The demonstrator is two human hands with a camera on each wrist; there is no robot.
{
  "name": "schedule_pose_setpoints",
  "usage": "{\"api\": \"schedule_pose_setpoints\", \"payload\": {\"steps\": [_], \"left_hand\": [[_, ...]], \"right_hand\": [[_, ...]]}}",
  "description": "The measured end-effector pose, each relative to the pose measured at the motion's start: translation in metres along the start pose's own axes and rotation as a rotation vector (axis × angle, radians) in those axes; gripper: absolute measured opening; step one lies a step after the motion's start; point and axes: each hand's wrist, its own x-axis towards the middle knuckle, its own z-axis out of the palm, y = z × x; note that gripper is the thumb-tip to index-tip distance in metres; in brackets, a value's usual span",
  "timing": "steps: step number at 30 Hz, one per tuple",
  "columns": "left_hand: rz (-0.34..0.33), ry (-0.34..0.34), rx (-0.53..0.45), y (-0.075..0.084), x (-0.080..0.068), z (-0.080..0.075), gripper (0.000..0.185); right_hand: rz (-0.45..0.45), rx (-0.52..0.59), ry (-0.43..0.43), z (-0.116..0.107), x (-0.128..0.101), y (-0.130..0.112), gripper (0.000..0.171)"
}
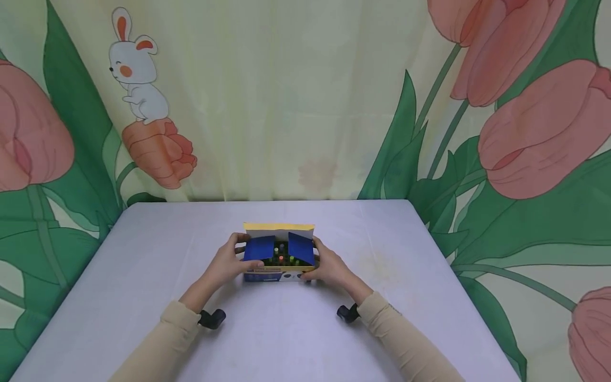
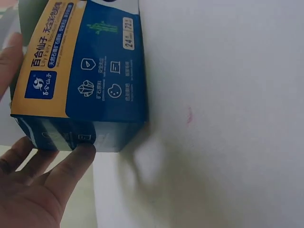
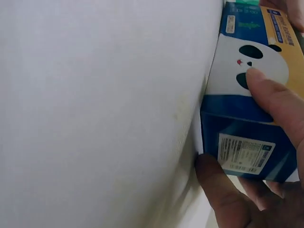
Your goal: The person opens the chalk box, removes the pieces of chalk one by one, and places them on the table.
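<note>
A blue and yellow crayon box (image 1: 276, 275) stands on the table's middle with its lid and two blue side flaps open. Several coloured crayon tips (image 1: 281, 259) show inside. My left hand (image 1: 232, 261) grips the box's left end, thumb over the front top edge. My right hand (image 1: 329, 267) grips the right end the same way. In the left wrist view the box (image 2: 90, 71) shows printed text, and my left hand's fingers (image 2: 71, 164) touch its lower corner. In the right wrist view the box (image 3: 244, 118) shows a panda face, with my right hand's thumb (image 3: 266, 92) on it.
The table (image 1: 143, 254) wears a pale lavender cloth, with its edges at left, right and back. A curtain (image 1: 286, 106) printed with tulips and a rabbit hangs close behind and beside it. Black wrist mounts (image 1: 212, 318) sit under both sleeves.
</note>
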Motion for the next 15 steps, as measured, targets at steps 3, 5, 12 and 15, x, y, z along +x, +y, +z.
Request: {"api": "schedule_pose_setpoints", "payload": {"steps": [3,5,12,15], "left_hand": [[-0.001,-0.001,-0.015,-0.0009,0.0003,0.0021,0.105],[0.002,-0.003,-0.012,-0.0018,-0.0009,0.0020,0.105],[0.009,0.002,-0.015,-0.0024,-0.0003,0.0045,0.104],[0.015,0.007,-0.017,-0.0021,0.0011,0.0056,0.103]], "right_hand": [[-0.016,0.015,0.012,-0.0001,-0.0005,0.0028,0.126],[-0.024,0.009,0.020,0.0014,0.0006,0.0026,0.129],[-0.009,0.026,0.042,0.0046,-0.0007,-0.0012,0.135],[0.001,0.031,0.064,0.0051,-0.0029,-0.0029,0.134]]}}
